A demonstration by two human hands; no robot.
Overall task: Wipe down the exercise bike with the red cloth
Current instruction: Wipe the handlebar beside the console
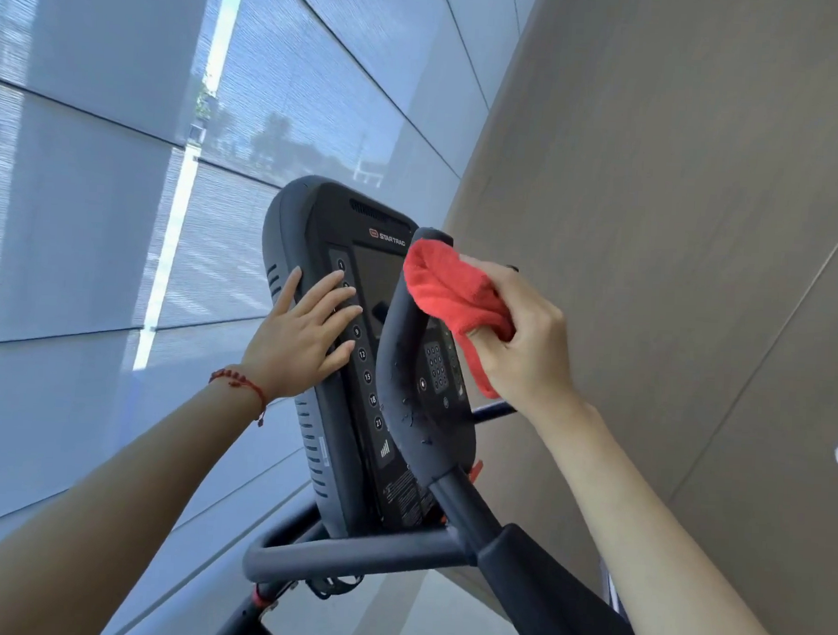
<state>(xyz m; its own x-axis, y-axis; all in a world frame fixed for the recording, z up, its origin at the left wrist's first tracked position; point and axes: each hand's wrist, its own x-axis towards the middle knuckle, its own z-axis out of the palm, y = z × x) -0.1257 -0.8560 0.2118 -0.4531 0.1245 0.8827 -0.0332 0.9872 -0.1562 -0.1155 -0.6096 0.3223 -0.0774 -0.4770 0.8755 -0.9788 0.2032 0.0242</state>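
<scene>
The exercise bike's dark grey console stands tilted in the middle of the view, with a dark screen and a column of numbered buttons. In front of it curves a black padded handlebar, worn and flaking low down. My right hand grips the bunched red cloth and presses it against the top of that handlebar. My left hand lies flat with spread fingers on the console's left edge, over the buttons. A red string bracelet sits on the left wrist.
A grey tubular frame carries the console from below. Large windows with translucent blinds fill the left side. A beige panelled wall runs along the right, close behind the console.
</scene>
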